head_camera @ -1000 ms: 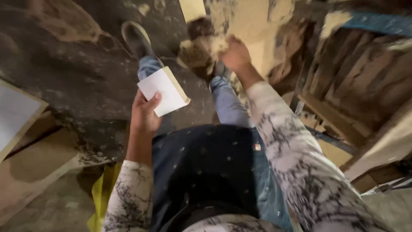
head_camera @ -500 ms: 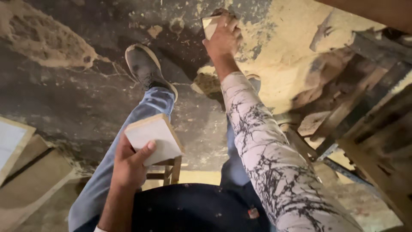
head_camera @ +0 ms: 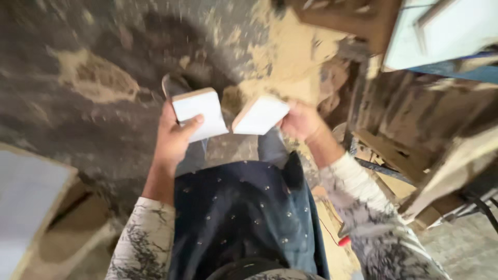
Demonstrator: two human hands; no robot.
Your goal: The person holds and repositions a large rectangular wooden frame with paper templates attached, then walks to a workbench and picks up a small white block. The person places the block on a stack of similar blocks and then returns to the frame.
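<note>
Left hand [head_camera: 174,140] grips white board piece [head_camera: 199,111]; right hand [head_camera: 301,122] grips second white piece [head_camera: 259,115].

A woodworking shop: sawdust [head_camera: 290,57] heaped over a dark, stained floor [head_camera: 62,129], with stacked boards [head_camera: 415,119] and white-faced panels [head_camera: 26,202] around

Down below, the floor [head_camera: 78,129] is dark, stained concrete. Pale sawdust [head_camera: 290,57] is heaped across it at twelve to one o'clock, with a smaller patch [head_camera: 93,83] at ten. A shoe [head_camera: 174,85] is planted near centre. Board offcuts [head_camera: 57,238] lie at eight o'clock.
</note>
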